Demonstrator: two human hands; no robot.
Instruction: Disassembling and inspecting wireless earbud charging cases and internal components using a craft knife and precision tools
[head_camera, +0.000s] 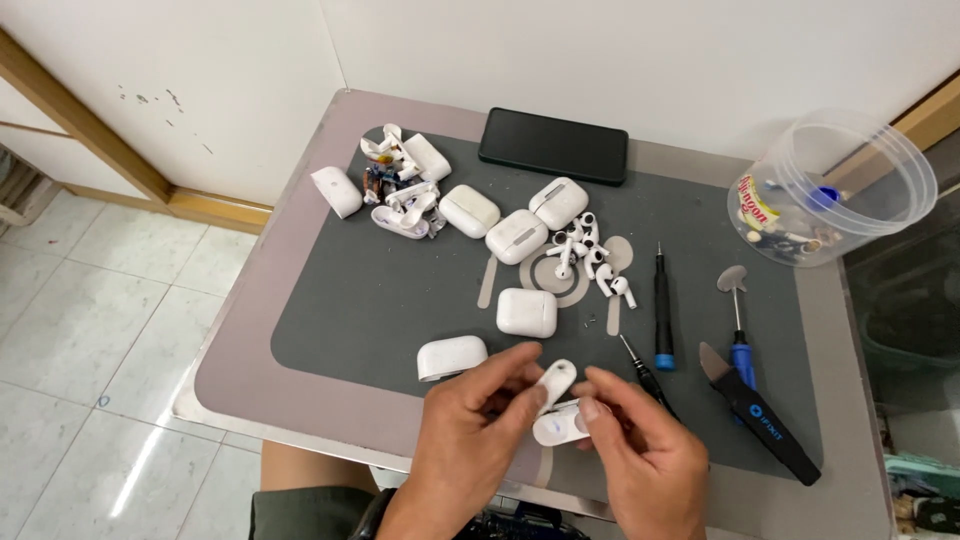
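Both hands work at the near edge of the grey mat (350, 300), just over its border. The left hand (470, 435) and right hand (640, 450) together hold one white earbud charging case (557, 420) with its hinged lid (556, 383) swung up and open. Left fingers are curled around the case's left side, thumb and forefinger pinching near the lid; right thumb and forefinger close narrowly on the case's right end. Whether earbuds sit inside cannot be told; the fingers cover the opening.

Progress, judged from the layout: this case is opened and in hand, but nothing shows it taken apart.

- Closed cases, apparently untouched: one (451, 356) just beside the left hand, one (527, 312) nearer mid-mat, and three (515, 235) clustered toward the far edge.
- Toward the far left corner lies a heap of opened shells and loose inner parts (400, 190), with one more white shell (337, 191) off the mat's edge on the table. These look already stripped.
- Loose white earbuds (588, 255) lie in a pile right of centre.

Tools lie unused to the right: a thin black screwdriver (645, 375) touching or nearly touching the right hand, a black driver with blue collar (663, 305), a blue-handled metal spudger (737, 315), and a black pry tool (760, 415) near the right corner. A dark phone (553, 146) rests at the far edge; a clear plastic tub (830, 190) with small items stands at the far right corner.

Estimate: part of the batch done, several cases left.
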